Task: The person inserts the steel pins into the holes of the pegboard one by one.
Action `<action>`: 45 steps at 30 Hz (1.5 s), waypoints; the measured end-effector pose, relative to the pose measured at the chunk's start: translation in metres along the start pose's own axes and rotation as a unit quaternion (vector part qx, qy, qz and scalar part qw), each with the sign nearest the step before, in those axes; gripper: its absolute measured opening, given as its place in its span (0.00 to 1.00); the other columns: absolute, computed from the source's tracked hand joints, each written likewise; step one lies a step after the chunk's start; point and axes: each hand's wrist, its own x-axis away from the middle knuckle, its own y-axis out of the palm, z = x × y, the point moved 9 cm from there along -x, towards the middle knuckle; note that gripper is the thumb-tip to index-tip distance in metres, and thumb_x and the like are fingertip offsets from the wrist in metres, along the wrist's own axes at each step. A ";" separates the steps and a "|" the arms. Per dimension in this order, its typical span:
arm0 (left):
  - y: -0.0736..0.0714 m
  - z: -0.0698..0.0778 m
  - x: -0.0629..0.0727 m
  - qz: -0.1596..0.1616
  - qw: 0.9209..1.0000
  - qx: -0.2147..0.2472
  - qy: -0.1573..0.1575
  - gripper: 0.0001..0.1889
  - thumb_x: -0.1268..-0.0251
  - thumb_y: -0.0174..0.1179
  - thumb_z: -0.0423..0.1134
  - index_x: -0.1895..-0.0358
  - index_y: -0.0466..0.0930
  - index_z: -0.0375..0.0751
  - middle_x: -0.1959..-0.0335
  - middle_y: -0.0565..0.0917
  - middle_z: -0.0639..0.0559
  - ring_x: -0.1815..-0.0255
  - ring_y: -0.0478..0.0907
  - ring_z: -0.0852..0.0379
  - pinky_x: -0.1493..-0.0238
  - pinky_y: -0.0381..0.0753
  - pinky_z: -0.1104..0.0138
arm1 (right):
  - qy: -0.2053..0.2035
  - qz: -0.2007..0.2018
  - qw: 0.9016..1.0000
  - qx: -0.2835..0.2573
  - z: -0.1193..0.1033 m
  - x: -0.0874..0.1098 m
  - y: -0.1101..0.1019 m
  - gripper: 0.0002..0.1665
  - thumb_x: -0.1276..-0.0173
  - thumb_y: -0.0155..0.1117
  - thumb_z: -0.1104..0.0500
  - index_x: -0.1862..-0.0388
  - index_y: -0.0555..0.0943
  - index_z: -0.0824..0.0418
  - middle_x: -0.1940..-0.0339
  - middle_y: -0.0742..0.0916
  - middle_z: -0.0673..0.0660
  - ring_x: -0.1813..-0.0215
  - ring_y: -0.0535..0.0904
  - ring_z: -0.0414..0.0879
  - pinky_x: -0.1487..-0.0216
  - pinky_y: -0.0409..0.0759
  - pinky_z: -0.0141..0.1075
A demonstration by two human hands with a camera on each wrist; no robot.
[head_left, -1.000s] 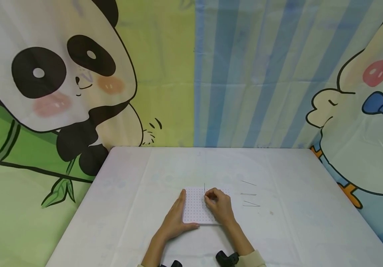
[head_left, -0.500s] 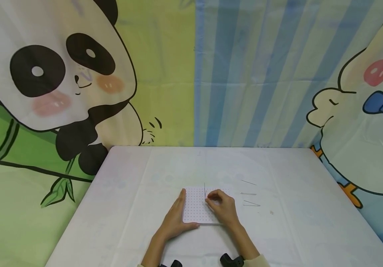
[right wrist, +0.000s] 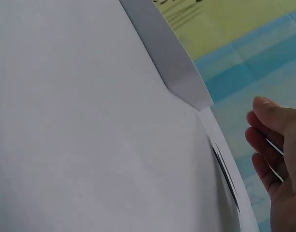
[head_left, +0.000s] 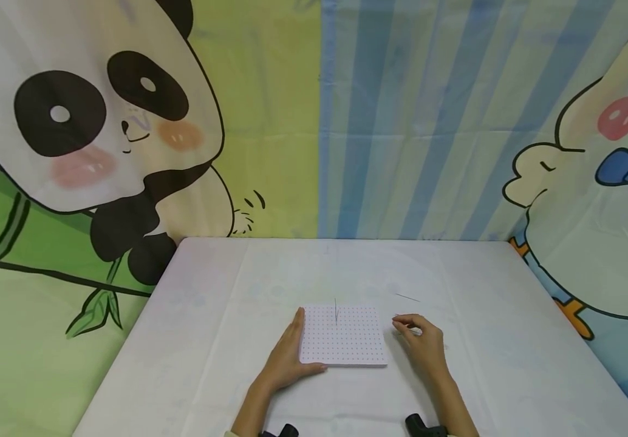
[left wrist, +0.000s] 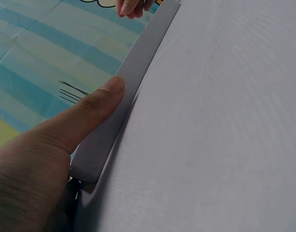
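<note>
A white board [head_left: 344,340] with a grid of small holes lies on the table. Several thin dark needle-like sticks [head_left: 336,311] stand upright in it near its far edge; their exact number is hard to tell. My left hand [head_left: 288,355] rests against the board's left edge with straight fingers, its thumb [left wrist: 102,99] along the near side. To the right of the board, my right hand [head_left: 422,343] hovers over more thin sticks [right wrist: 226,176], fingers loosely bent and nothing seen between them. That hand hides most of these in the head view.
One loose thin stick [head_left: 407,297] lies farther back on the white table [head_left: 226,291]. Behind the table hangs a cloth [head_left: 270,121] printed with cartoon animals and stripes.
My right hand has left the upright sticks on the board and moved right, over the loose sticks. My left hand has stayed at the board's edge.
</note>
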 end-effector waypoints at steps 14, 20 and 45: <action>0.001 -0.001 0.000 0.002 1.000 0.009 -0.006 0.68 0.67 0.71 0.64 0.27 0.34 0.40 0.26 0.44 0.45 0.28 0.47 0.46 0.34 0.53 0.51 | -0.052 -0.052 0.992 0.105 0.029 0.009 -0.011 0.12 0.53 0.74 0.68 0.73 0.84 0.52 0.71 0.83 0.44 0.64 0.77 0.41 0.63 0.75 0.29; 0.002 -0.001 0.000 -0.006 1.000 0.006 -0.006 0.68 0.66 0.70 0.65 0.27 0.34 0.41 0.26 0.42 0.46 0.28 0.45 0.47 0.33 0.52 0.52 | -0.084 -0.045 0.987 0.132 0.025 0.009 -0.009 0.13 0.56 0.74 0.70 0.76 0.83 0.53 0.72 0.83 0.42 0.65 0.74 0.39 0.64 0.74 0.26; 0.002 -0.002 0.000 -0.007 1.000 0.007 -0.004 0.67 0.64 0.70 0.63 0.27 0.33 0.38 0.26 0.43 0.43 0.28 0.45 0.46 0.33 0.51 0.51 | -0.068 -0.088 0.983 0.148 0.029 0.011 0.000 0.09 0.47 0.69 0.68 0.72 0.81 0.56 0.71 0.79 0.44 0.65 0.70 0.38 0.65 0.73 0.35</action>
